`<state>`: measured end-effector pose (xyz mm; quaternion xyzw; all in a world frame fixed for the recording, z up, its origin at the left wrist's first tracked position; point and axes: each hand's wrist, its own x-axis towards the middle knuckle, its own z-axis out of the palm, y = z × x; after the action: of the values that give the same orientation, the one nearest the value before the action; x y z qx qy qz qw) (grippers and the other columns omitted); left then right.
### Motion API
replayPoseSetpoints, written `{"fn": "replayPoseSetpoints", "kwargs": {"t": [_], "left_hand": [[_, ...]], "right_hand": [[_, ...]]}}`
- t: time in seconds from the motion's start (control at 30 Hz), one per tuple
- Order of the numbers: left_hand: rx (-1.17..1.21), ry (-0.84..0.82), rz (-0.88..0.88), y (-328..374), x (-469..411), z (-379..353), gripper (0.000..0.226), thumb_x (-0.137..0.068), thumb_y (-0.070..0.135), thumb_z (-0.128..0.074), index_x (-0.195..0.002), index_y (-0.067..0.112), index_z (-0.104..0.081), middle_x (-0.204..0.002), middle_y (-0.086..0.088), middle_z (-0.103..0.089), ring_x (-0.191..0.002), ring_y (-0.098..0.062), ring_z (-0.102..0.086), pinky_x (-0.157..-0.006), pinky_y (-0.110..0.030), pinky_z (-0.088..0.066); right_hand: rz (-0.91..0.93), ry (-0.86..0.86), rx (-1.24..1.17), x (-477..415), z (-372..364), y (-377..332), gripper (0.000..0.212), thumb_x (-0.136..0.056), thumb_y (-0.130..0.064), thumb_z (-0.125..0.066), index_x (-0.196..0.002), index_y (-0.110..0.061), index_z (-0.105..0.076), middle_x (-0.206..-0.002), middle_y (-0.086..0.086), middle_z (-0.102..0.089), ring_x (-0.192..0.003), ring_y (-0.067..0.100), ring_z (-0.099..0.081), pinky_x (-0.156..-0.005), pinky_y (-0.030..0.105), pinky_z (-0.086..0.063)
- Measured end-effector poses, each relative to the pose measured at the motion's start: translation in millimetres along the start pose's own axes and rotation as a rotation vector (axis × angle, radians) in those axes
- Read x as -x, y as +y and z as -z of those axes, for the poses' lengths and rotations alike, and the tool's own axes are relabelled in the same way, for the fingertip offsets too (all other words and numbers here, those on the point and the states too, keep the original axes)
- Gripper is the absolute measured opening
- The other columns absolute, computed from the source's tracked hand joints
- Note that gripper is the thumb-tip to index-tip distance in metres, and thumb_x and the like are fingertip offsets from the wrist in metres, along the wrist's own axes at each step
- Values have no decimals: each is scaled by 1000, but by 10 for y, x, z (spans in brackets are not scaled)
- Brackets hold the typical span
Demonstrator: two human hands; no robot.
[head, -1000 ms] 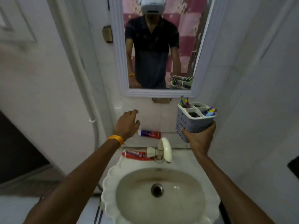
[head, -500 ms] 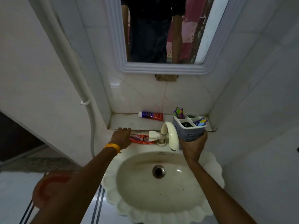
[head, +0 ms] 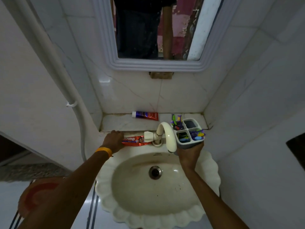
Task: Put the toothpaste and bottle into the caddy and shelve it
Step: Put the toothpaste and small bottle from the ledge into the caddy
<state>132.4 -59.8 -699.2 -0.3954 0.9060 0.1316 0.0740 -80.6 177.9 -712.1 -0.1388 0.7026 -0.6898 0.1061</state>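
Observation:
A red toothpaste tube [head: 137, 140] lies on the sink's back rim, left of the tap. My left hand [head: 114, 140] rests on its left end, fingers curled over it. A blue and red tube-shaped bottle [head: 145, 115] lies flat on the marble shelf [head: 118, 123] against the back wall. My right hand [head: 189, 154] holds the grey four-compartment caddy [head: 188, 145] from below, just right of the tap spout. Toothbrushes stick out of its compartments; one rear compartment looks empty.
A cream tap [head: 166, 135] with a curved spout stands between my hands. The scalloped sink [head: 158, 184] lies below. A framed mirror [head: 155, 30] hangs above the shelf. A white pipe [head: 54, 63] runs down the left wall. An orange bucket [head: 38, 195] sits on the floor at lower left.
The view has tilted down and closer. My left hand dropped from near the shelf onto the toothpaste's left end. The caddy came down from chest height to beside the tap spout.

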Motion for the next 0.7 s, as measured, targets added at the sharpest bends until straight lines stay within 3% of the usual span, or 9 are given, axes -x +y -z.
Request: {"fn": "replayPoseSetpoints", "kwargs": {"t": [0.1,0.17,0.23,0.37,0.47,0.57,0.7], "left_hand": [[160,11,-23,-2,51,134,37,-85,33,-73,-116,14,-67,-116,-11,-71,-105,-25,-65,-93,-35,-51],[290,66,-44,-6,110,308,33,-84,30,-76,-111,12,-71,-108,-11,-74,-97,-26,-67,-86,-34,-53],[374,159,-73,13,181,548,28,-84,29,-76,-105,10,-74,-98,-10,-75,-86,-24,-68,-79,-34,-54],[398,338,-119,65,331,1134,22,-86,30,-74,-98,12,-75,-79,-5,-74,-71,-21,-68,-67,-33,-52],[502,455,-119,212,442,1542,27,-88,36,-71,-99,11,-74,-73,-5,-74,-68,-16,-72,-68,-32,-56],[731,465,-114,559,521,1769,27,-88,34,-71,-101,9,-73,-77,-8,-75,-65,-14,-75,-68,-29,-62],[705,428,-224,1112,552,1771,29,-85,38,-73,-98,13,-74,-81,-8,-76,-69,-15,-74,-68,-35,-63]], "right_hand": [[-39,4,74,-37,75,171,130,-43,-13,-106,-151,-6,-34,-149,17,-59,-135,30,-65,-109,57,-56],[-48,-7,65,-60,98,267,131,-40,-14,-106,-150,-10,-34,-147,14,-61,-132,30,-67,-105,64,-57],[-50,-21,37,-60,90,267,130,-40,-18,-105,-149,-12,-35,-146,12,-62,-130,26,-68,-104,64,-57],[-1,-26,16,-32,51,139,127,-44,-27,-103,-149,-7,-35,-145,11,-61,-127,7,-67,-110,48,-57],[16,-29,49,-72,47,171,123,-47,-13,-107,-149,-8,-38,-145,13,-62,-132,23,-67,-109,56,-57],[3,-23,57,-133,40,215,124,-43,-20,-109,-147,-13,-42,-143,12,-64,-132,29,-68,-104,63,-57],[-10,-54,66,-217,25,316,126,-42,-23,-113,-149,-12,-46,-143,12,-66,-132,33,-67,-102,65,-58]]}}
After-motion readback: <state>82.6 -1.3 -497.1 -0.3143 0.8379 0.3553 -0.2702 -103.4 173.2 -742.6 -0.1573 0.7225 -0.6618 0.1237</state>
